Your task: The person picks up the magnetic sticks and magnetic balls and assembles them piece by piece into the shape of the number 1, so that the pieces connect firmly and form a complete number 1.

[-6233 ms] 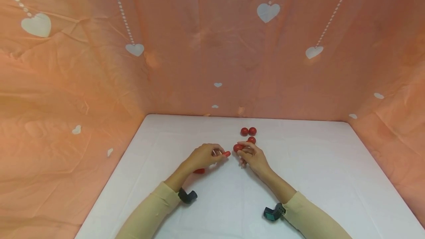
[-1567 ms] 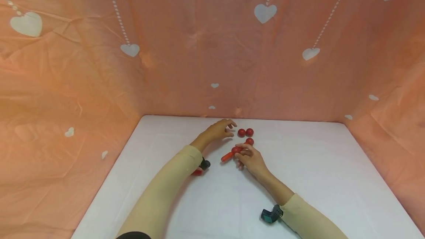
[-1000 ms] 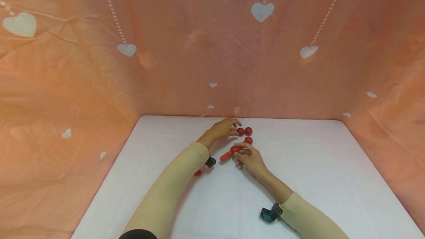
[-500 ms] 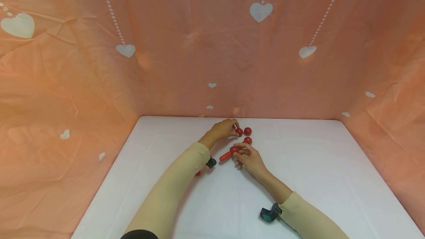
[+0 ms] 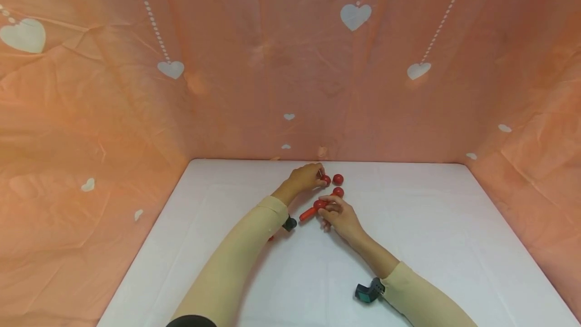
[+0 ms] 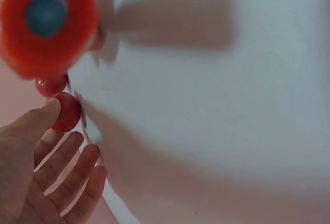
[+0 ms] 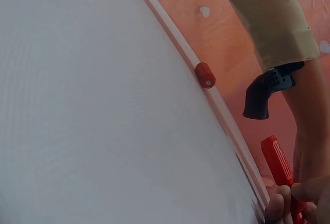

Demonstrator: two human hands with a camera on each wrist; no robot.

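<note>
Here the left hand (image 5: 305, 177) reaches over the table (image 5: 431, 226), its thumb and fingertips closing on a red ball (image 6: 66, 111) beside two more balls (image 5: 338, 179). Just nearer than those balls, the right hand (image 5: 341, 216) pinches a ball with a red rod (image 5: 307, 213) plugged in.

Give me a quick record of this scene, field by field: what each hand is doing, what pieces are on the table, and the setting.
left hand: reaches to the far red balls, thumb and finger on one red ball
right hand: holds a red rod with a ball on its end, fingers curled round it
loose balls: one beside the left hand's ball, one just beyond the right hand
short red cylinder: lies alone on the table, by the left forearm
table: white surface
backdrop: orange cloth with white hearts
</note>
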